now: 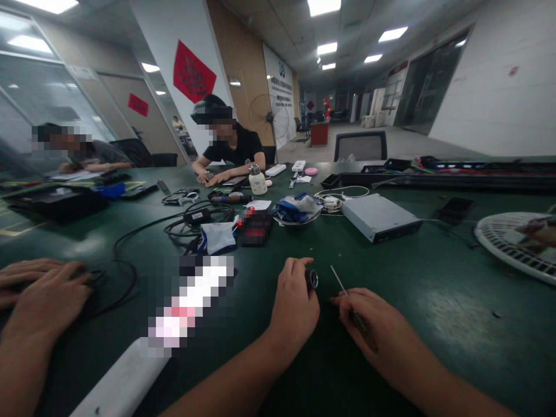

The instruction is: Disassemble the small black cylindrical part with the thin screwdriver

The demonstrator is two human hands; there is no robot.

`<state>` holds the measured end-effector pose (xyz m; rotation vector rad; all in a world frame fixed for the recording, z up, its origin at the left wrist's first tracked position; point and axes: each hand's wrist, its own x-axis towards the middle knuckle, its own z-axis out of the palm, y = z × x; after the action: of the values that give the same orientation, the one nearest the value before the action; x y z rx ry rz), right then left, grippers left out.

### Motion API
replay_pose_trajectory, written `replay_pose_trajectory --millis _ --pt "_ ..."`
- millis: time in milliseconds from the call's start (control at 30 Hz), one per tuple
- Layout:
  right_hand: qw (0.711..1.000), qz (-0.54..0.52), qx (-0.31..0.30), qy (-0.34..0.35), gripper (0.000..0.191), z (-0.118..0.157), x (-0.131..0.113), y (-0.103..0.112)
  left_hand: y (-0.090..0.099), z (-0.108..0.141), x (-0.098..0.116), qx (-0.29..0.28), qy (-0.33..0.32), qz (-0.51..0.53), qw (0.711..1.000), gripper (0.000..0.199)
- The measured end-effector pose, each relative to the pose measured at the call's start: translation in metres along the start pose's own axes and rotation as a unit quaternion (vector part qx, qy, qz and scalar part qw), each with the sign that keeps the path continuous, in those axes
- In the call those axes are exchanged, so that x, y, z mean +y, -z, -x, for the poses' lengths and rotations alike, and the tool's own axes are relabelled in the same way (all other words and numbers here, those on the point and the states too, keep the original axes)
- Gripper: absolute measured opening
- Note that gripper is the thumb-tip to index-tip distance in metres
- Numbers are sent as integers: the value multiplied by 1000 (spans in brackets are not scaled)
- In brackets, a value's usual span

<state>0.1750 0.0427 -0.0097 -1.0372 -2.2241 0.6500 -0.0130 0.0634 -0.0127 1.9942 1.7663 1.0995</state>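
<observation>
My left hand (294,304) pinches a small dark metal ring (311,279) at its fingertips, above the green tabletop (438,301). My right hand (362,324) grips a thin screwdriver (343,289), whose steel shaft points up and left towards the ring. Shaft tip and ring stand close together but apart. The screwdriver's handle is mostly hidden in my fingers. Near the lower left edge, a co-worker's hands (39,292) rest on a black cable (124,284).
A white tube with a blurred label (174,315) lies left of my hands. Ahead are a silver metal box (380,217), a bowl holding blue cloth (297,209), and tangled black cables (200,217). A white fan grille (516,246) lies at right. A seated person (230,147) works across the table.
</observation>
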Motion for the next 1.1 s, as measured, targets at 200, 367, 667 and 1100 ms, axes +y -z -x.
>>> replay_pose_trajectory --millis 200,367,667,1100 --pt "999 1 35 -21 15 4 1 2 1 1 1 -7 -12 -1 1000 41" --pt "997 -15 67 -43 12 5 5 3 3 3 5 -18 -36 0 999 42" --pt "983 -99 128 -93 12 0 5 6 3 3 6 -17 -72 -9 997 41" --pt "969 -156 174 -82 20 1 0 10 2 1 9 -148 -198 -1 969 43"
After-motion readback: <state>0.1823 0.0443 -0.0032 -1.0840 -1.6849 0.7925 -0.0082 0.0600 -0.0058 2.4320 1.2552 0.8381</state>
